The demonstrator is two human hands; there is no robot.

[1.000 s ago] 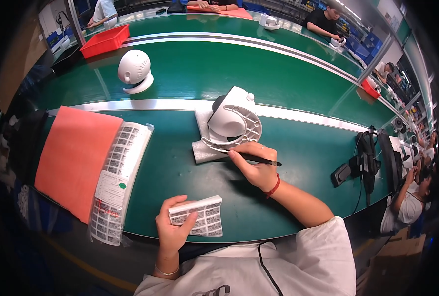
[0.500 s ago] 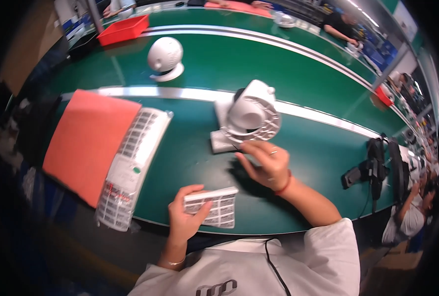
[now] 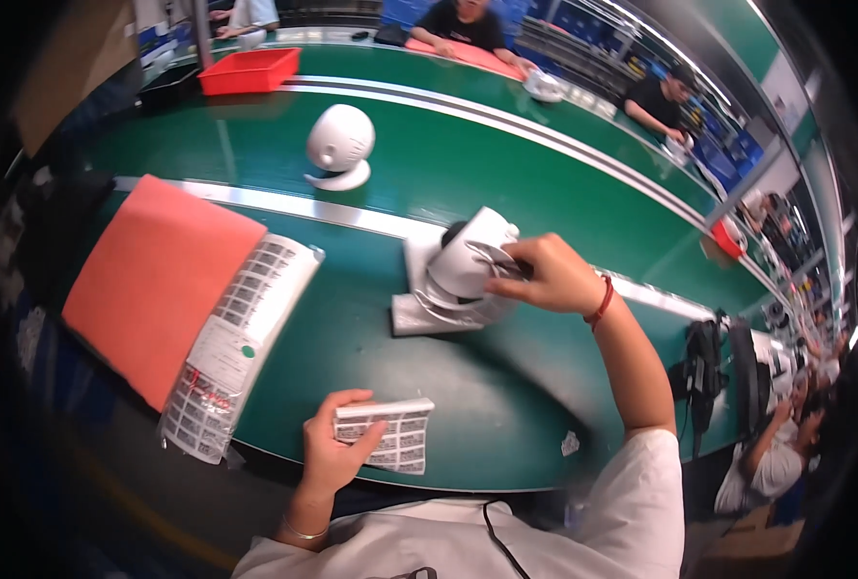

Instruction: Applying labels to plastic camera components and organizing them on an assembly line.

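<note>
My left hand (image 3: pixel 334 452), near the front edge, holds a folded sheet of printed labels (image 3: pixel 405 442) between thumb and fingers. Beyond it a white round-headed device (image 3: pixel 463 262) lies tilted against an angled white block (image 3: pixel 434 317). My right hand (image 3: pixel 556 276) reaches over that device from the right, its fingers closed on the round base's rim; blur and the hand hide part of the base. Another white device (image 3: pixel 342 138) of similar shape stands upright on its round foot, on the green surface farther back.
At left lie an orange-red sheet (image 3: pixel 164 289) and a bagged stack of label sheets (image 3: pixel 246 333). A small printed scrap (image 3: pixel 570 443) lies near my right elbow. A black handheld tool (image 3: pixel 701 372) stands at right. Beyond the belt are a red tray (image 3: pixel 250 71) and co-workers.
My right hand has moved away from me, from the near side of the device's base onto its rim. The base has turned and looks narrower. My left hand keeps the label sheet.
</note>
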